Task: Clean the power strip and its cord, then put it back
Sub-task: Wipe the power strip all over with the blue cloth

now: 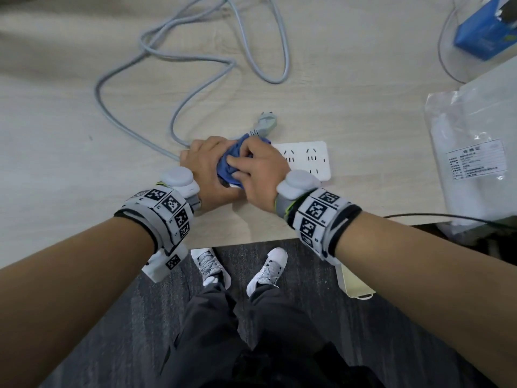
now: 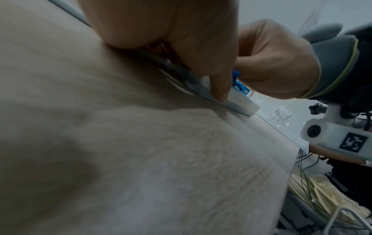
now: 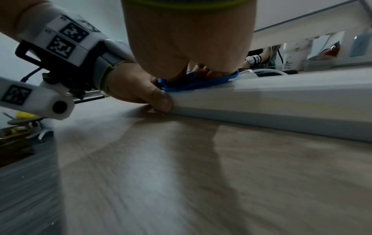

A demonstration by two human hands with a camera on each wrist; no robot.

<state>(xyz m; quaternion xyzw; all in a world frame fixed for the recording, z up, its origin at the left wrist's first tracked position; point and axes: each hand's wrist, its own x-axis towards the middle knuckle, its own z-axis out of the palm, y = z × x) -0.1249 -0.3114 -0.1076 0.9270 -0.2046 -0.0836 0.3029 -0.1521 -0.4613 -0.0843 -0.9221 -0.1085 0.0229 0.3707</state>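
The white power strip (image 1: 305, 159) lies flat on the light wood table (image 1: 56, 121) near its front edge. My left hand (image 1: 207, 163) grips the strip's left end, with the thumb (image 3: 161, 100) against its near side. My right hand (image 1: 260, 169) holds a bunched blue cloth (image 1: 230, 163) and presses it onto the top of the strip beside the left hand. The grey cord (image 1: 173, 79) leaves the strip's left end and loops across the far table. Its plug (image 1: 265, 123) lies just behind the hands. The sockets under the hands are hidden.
A clear plastic bag of white goods (image 1: 475, 163) lies at the right of the table. A blue box (image 1: 486, 32) stands at the far right corner. A thin black cable (image 1: 447, 217) runs along the table's front right edge.
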